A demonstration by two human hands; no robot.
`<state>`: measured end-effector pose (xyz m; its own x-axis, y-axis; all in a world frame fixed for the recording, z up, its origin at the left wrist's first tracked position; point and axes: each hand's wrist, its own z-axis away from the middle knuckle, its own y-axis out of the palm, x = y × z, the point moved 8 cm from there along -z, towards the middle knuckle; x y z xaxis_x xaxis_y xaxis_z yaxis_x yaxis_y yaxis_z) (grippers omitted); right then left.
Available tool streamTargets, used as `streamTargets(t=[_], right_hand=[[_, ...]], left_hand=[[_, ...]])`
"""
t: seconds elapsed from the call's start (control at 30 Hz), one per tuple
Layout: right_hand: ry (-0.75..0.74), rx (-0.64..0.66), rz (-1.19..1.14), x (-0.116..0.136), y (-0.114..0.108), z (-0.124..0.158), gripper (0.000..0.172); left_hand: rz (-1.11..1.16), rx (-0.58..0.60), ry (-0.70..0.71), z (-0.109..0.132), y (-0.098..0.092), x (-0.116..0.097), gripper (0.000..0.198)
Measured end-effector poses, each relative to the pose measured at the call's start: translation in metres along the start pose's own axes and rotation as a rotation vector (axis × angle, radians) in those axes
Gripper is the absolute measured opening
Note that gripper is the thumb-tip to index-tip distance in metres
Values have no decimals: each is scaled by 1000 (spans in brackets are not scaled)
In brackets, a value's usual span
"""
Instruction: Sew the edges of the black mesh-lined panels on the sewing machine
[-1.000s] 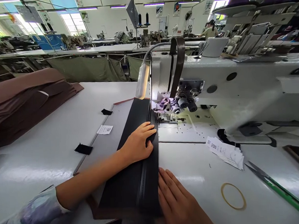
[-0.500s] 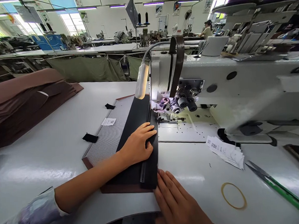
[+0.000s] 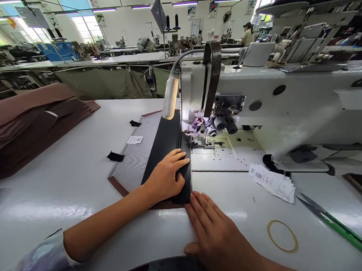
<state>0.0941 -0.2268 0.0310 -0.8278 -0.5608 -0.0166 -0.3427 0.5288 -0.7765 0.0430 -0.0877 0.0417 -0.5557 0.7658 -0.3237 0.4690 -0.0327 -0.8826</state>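
A fabric panel of black cloth [image 3: 156, 153] and grey mesh [image 3: 134, 164] with brown edging lies on the white table. Its right edge runs up to the presser foot of the sewing machine [image 3: 204, 141]. A zipper [image 3: 179, 137] runs lengthwise along the black part. My left hand [image 3: 167, 174] rests on the black cloth, fingers spread and thumb bent. At the panel's near right corner my right hand [image 3: 211, 227] lies with fingers stretched out, fingertips touching the edge. A white label [image 3: 135, 140] and two black tabs [image 3: 115, 156] are at the mesh's left side.
Brown fabric pieces [image 3: 37, 127] are piled at the left. To the right lie paper labels [image 3: 273, 181], a yellow ring [image 3: 282, 236] and green-handled scissors [image 3: 340, 226]. A lamp [image 3: 170, 97] hangs beside the machine head. Far back, a person [image 3: 247, 35] is among other machines.
The panel has slid away from me along the machine, its near edge now farther up the table. My right hand has moved slightly forward with it; my left hand stays on the cloth.
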Motion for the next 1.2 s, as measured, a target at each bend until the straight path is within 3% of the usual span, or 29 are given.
streamTargets(t=[0.3,0.47,0.63,1.2], right_hand=[[22,99,-33,-17,9,-13,58],[-6,186,-4,-24,19,-18,65],[7,195,-6,-34,24,-25,69],[44,195,-45,-65,41,-45,54]], left_hand=[[21,-14,15,0,1,1,54],[46,-37,9,-1,0,3,50],[76,-89,29,-4,-2,6,44],[236,-239,57,-30,-4,27,34]])
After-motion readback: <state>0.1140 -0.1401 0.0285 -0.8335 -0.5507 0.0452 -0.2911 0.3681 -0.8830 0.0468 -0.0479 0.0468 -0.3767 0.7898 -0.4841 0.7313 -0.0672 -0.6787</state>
